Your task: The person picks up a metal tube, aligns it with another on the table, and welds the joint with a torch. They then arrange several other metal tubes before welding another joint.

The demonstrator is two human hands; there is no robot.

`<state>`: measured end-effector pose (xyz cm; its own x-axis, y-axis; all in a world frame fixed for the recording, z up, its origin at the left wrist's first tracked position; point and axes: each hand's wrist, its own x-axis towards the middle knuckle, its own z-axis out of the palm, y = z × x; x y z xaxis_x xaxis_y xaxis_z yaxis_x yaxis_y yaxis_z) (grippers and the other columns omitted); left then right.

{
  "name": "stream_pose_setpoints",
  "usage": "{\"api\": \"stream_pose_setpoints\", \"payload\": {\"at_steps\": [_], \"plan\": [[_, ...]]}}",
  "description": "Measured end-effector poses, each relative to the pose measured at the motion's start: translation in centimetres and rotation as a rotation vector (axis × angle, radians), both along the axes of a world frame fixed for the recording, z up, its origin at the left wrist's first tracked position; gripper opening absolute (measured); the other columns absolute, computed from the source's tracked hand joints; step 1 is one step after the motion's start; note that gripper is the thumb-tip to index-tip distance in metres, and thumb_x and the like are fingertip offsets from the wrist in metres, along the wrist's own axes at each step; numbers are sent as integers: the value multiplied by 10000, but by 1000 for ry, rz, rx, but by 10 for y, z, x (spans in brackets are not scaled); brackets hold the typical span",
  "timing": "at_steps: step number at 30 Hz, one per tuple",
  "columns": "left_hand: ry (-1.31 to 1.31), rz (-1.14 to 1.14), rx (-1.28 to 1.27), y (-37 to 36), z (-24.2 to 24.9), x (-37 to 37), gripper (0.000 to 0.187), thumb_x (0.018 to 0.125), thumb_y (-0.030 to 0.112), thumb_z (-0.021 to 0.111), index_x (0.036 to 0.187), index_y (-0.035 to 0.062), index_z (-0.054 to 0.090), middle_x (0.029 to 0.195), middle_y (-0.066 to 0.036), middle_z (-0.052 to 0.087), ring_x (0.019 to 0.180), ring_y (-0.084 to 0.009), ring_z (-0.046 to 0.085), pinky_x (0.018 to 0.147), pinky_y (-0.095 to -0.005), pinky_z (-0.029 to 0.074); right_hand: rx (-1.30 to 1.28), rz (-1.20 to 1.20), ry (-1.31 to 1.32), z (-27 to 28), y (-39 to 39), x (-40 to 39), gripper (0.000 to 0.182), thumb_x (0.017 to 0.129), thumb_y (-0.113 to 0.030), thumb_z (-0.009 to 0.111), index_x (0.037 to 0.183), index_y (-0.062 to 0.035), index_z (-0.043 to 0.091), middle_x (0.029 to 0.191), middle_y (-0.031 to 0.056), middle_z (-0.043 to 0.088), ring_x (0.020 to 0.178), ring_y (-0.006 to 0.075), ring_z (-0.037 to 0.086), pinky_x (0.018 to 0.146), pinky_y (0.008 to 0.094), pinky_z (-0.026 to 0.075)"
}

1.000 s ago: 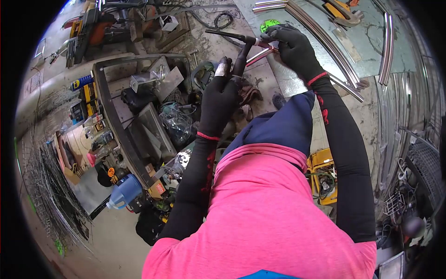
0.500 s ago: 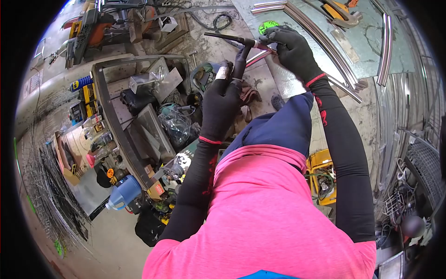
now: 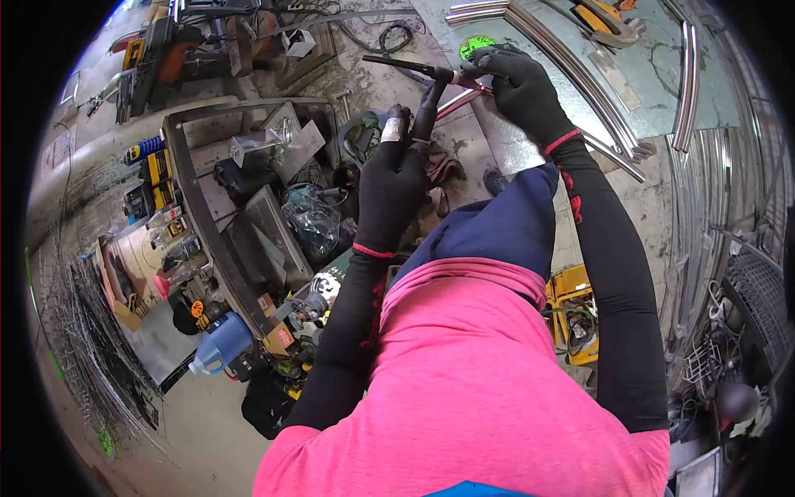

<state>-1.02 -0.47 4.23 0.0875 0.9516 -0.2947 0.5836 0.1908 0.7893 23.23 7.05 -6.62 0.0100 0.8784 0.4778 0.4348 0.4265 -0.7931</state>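
Beyond the right hand's fingers, grey metal sheet with curved metal strips on top. Shiny bar at right fingertips; fingers curled, can't tell if gripping. Left hand fingers grip TIG torch, nozzle near bar. Green disc just beside right fingers.

The green cylinder bears white markings resembling a 3; other labels are too small to read.

Metalworking shop: long shiny metal tubes on the right, orange-and-grey metal clamp up top, rusty-brown metal-framed bench crammed with scrap; grimy grey floor.
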Motion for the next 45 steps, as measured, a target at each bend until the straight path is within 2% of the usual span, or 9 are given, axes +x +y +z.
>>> {"api": "stream_pose_setpoints", "payload": {"at_steps": [2, 15, 20, 22, 25, 32, 35, 37, 45], "plan": [[-10, 27, 96, -2, -4, 1, 493, 1072, 187, 641, 1498, -53, 586, 1202, -271, 764, 1096, -240, 756, 932, -362, 565, -43, 58, -37, -2, 0, 3, 392, 900, 69, 525, 1171, -37, 787, 1189, 162, 791, 1180, 363, 728, 1079, 441, 559], [205, -10, 67, -11, 6, 13, 429, 1073, 154, 628, 1466, -17, 607, 1091, -310, 741, 988, -455, 751, 806, -425, 577, -90, 40, 3, 4, -13, 3, 343, 904, 27, 604, 1173, -70, 793, 1193, 170, 783, 1151, 356, 735, 1016, 452, 581], [131, 4, 69, -11, -4, 5, 450, 1065, 154, 633, 1478, -22, 598, 1108, -289, 751, 955, -361, 779, 805, -394, 572, 24, 18, -8, 3, 0, -1, 345, 897, 75, 552, 1027, -109, 813, 1033, 99, 803, 1009, 333, 750, 923, 426, 606], [-30, 92, 75, -9, -5, 7, 484, 1036, 122, 620, 1502, -8, 615, 910, -75, 742, 765, -62, 643, 678, -282, 533, -18, 15, 48, 2, 1, -2, 344, 901, 77, 545, 1031, -95, 814, 1060, 110, 806, 1031, 343, 751, 943, 435, 602], [43, 61, -16, -7, -4, 1, 471, 1050, 126, 622, 1499, -13, 591, 1131, -266, 766, 961, -345, 783, 828, -386, 575, -64, 25, 88, 2, -1, 1, 337, 907, 73, 542, 1041, -78, 812, 1077, 118, 807, 1054, 343, 752, 958, 439, 599], [144, -18, 100, -9, -3, 1, 440, 1038, 101, 624, 1465, -6, 618, 1112, -275, 765, 965, -346, 791, 811, -403, 579, -97, 13, 80, 0, 0, 2, 308, 923, 64, 550, 1048, -56, 805, 1101, 126, 805, 1080, 341, 751, 971, 435, 595], [177, -66, 222, -10, 0, 6, 434, 1050, 132, 665, 1470, 27, 642, 938, -163, 768, 788, -143, 695, 715, -334, 550, -35, 21, 80, -3, 0, 4, 270, 910, 28, 614, 1076, -66, 805, 1078, 123, 805, 1045, 328, 757, 945, 422, 602], [260, -117, 272, -12, -3, 5, 391, 1050, 156, 680, 1417, 23, 652, 1030, -257, 754, 929, -440, 751, 776, -472, 571, -70, 100, 46, -1, -2, 9, 272, 876, -17, 699, 1114, -93, 808, 1053, 116, 801, 999, 310, 759, 911, 405, 606], [143, -34, 137, -12, 0, 5, 409, 1056, 147, 642, 1439, 3, 617, 1079, -266, 756, 981, -441, 759, 808, -456, 574, -71, 63, 98, -4, -2, 3, 251, 953, 84, 578, 1103, 2, 763, 1153, 172, 795, 1100, 334, 770, 989, 392, 594]]}}
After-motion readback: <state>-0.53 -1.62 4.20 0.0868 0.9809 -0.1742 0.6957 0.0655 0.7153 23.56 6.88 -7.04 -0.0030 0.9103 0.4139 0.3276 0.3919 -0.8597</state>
